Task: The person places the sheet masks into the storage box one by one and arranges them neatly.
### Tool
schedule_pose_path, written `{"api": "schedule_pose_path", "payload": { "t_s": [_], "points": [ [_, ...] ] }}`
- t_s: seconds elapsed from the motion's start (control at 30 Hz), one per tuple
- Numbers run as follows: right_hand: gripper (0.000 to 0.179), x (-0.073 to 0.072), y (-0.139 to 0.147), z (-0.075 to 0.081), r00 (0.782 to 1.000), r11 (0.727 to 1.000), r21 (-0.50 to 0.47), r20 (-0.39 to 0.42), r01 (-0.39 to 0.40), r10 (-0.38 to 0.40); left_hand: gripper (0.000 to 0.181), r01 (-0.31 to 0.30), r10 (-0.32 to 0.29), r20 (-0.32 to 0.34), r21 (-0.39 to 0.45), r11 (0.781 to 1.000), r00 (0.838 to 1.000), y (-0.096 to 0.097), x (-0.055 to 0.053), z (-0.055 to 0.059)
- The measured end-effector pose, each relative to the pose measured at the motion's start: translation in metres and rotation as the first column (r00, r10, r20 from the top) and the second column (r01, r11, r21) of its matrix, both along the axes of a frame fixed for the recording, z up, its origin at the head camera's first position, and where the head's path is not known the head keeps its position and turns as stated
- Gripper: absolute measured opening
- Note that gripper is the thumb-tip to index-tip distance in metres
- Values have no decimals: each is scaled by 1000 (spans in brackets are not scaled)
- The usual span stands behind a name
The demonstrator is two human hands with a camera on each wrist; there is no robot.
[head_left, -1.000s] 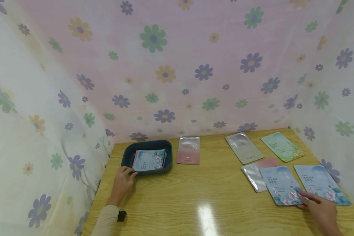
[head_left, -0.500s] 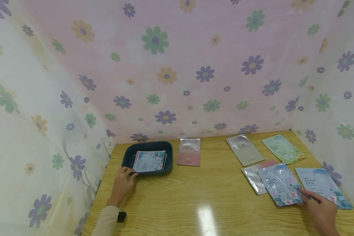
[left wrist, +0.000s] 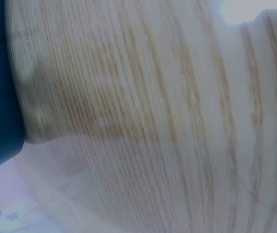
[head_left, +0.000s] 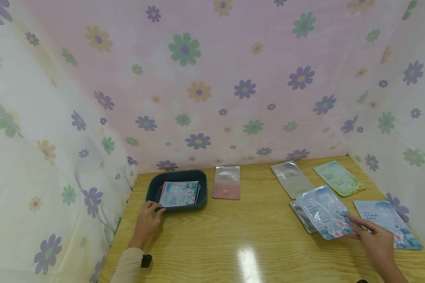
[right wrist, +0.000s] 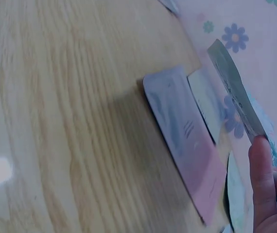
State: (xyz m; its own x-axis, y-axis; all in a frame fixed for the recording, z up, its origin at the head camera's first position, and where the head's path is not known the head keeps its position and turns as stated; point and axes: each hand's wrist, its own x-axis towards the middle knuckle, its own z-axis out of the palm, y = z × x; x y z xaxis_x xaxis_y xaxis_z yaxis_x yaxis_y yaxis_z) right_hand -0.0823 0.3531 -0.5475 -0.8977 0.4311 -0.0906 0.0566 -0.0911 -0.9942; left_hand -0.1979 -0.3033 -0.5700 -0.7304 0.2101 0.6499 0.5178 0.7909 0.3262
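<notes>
My left hand grips the near left rim of a dark teal plastic bin; the bin's side fills the left edge of the left wrist view. Inside it lies a pile of face mask sachets, a blue floral one on top. On the right, my right hand pinches a blue floral face mask sachet by its lower right edge, tilted and lifted above the table. That sachet shows its back in the right wrist view. Beneath it, a silver-and-pink sachet is partly hidden.
Another blue sachet lies at the right beside my hand. Behind are a green sachet and a silver-beige sachet. A pink-and-silver sachet lies right of the bin. Flowered cloth encloses the wooden table.
My right hand has raised the blue sachet off the table and carried it a little left, covering more of the silver-and-pink one. The left hand stays at the bin.
</notes>
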Motion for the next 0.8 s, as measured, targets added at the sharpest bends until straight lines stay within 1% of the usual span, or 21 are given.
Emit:
{"api": "schedule_pose_path", "payload": {
  "t_s": [0.2, 0.3, 0.43, 0.57, 0.7, 0.8],
  "points": [
    [17, -5, -13, 10, 996, 996, -48, -53, -79, 77, 15, -3, 2, 24, 24, 1000, 1000, 1, 1, 1],
    [17, -9, -19, 13, 990, 992, -57, -88, -115, 110, 16, 2, -3, 13, 22, 1000, 1000, 1, 1, 1],
    [19, -13, -26, 15, 981, 983, -80, -120, -165, 155, 19, 12, -12, -23, 4, 1000, 1000, 1, 0, 0],
    [21, -17, -32, 18, 973, 973, -94, -110, -212, 202, 19, 7, -7, -25, 1, 1000, 1000, 1, 0, 0],
    [23, -21, -40, 19, 965, 968, -68, -119, -241, 232, 18, 3, -3, -5, 14, 1000, 1000, 1, 0, 0],
    [22, -23, -46, 19, 963, 966, -57, -112, -251, 244, 19, 7, -7, -12, 10, 1000, 1000, 1, 0, 0]
  ]
}}
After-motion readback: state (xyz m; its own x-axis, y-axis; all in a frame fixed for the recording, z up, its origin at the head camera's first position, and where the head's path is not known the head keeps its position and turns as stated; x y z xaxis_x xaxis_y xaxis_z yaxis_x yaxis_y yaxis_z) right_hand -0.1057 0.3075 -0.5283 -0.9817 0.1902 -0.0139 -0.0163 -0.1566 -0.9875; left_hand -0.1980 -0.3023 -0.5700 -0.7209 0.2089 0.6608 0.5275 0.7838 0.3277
